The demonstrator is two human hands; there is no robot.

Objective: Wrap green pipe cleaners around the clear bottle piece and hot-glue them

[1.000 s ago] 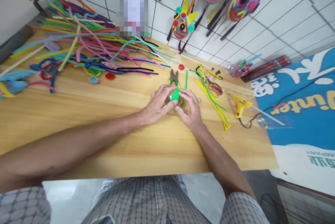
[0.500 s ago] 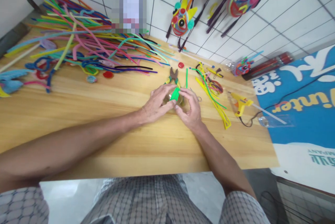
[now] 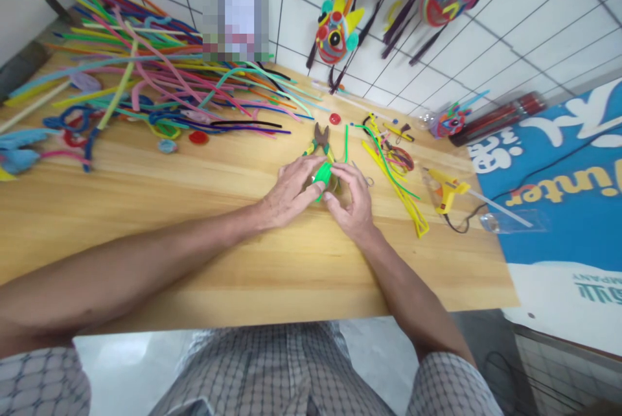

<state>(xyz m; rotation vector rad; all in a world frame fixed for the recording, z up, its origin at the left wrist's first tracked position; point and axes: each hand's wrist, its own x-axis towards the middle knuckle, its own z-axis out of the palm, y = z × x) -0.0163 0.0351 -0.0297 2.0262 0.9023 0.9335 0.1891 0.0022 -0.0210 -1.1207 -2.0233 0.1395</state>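
A small bright green piece [image 3: 322, 173] lies between my two hands at the middle of the wooden table. My left hand [image 3: 293, 193] is closed on its left side, with the thumb across its lower part. On the other side, my right hand [image 3: 353, 197] has its fingertips curled against the green piece. Something clear and rounded shows partly beneath it, mostly hidden by my fingers. Just beyond my hands lie pliers [image 3: 321, 137] with green and yellow handles, jaws apart. Thin scissors lie partly hidden beside my right hand.
Many coloured fuzzy stems [image 3: 170, 72] cover the table's back left. Yellow stems [image 3: 398, 192] and a yellow glue gun [image 3: 446, 190] with a cord lie at the right. A red button-like disc [image 3: 335, 118] is behind the pliers. Colourful masks [image 3: 335, 37] hang at the tiled wall.
The green piece has turned slightly between my fingers, and more green shows below my left thumb. Both hands stay in nearly the same place. The view has shifted a little.
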